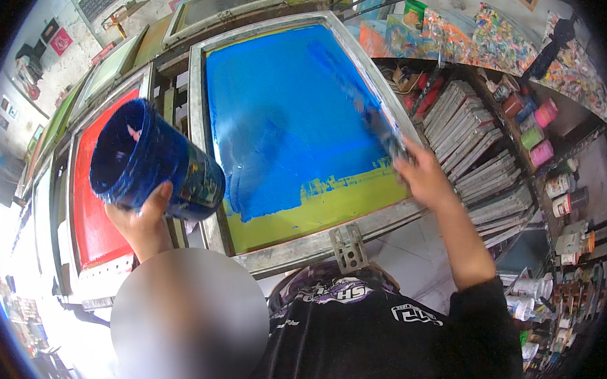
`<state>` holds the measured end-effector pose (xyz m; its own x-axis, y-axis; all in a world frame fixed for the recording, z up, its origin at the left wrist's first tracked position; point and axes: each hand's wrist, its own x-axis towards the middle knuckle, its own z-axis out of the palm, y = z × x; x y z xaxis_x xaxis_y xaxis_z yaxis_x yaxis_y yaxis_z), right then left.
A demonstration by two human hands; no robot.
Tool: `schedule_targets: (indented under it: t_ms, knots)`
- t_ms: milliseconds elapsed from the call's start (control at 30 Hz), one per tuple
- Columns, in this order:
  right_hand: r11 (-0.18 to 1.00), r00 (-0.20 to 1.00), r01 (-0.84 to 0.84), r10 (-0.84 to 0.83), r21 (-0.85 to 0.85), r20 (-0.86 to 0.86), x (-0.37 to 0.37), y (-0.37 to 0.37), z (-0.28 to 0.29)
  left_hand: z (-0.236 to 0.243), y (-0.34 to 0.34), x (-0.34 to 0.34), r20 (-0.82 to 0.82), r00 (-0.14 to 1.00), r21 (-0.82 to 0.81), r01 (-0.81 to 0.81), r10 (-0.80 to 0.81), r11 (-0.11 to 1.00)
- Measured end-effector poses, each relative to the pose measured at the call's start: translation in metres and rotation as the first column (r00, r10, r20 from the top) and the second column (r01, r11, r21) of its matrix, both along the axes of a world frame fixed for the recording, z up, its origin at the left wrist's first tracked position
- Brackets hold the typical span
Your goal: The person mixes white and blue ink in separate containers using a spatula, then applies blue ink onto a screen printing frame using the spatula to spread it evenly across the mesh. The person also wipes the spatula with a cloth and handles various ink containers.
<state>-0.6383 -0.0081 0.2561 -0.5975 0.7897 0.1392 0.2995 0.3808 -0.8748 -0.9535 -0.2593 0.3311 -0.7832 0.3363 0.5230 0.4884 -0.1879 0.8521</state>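
Paint (pixel 278 101) on framed screen (pixel 318 209); bucket (pixel 192 178) by its left edge; second screen (pixel 94 228) farther left; stacked frames (pixel 462 130) right.

Red-coated framed screen (pixel 103 193) sat at left; I logged a pink-red square (pixel 62 41) on the wall (pixel 80 45) behind. At right I saw paint-splattered sheets (pixel 507 36), stacked grey frames (pixel 467 134), two pink tubs (pixel 545 113), a green tub (pixel 531 137) between, white buckets (pixel 530 288) lower down.
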Motion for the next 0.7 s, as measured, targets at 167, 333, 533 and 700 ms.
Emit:
schedule_targets:
  t_ms: [167,333,533,700]
  knots:
    - [0.897,0.903,0.196,-0.323,0.397,0.284,-0.086,0.095,0.0,-0.016,-0.016,-0.01,0.037,0.999,0.037,0.03,-0.031,0.999]
    - [0.798,0.633,0.143,-0.528,0.586,0.565,-0.158,0.143,-0.006,-0.036,-0.017,-0.019,0.108,0.99,0.185,0.073,-0.095,0.98]
    - [0.798,0.587,0.23,-0.571,0.557,0.575,-0.206,0.169,-0.017,-0.047,-0.027,-0.031,0.163,0.977,0.175,0.107,-0.136,0.979]
    - [0.848,0.587,0.281,-0.522,0.449,0.619,-0.221,0.168,-0.015,-0.049,-0.031,-0.033,0.186,0.973,0.174,0.108,-0.14,0.979]
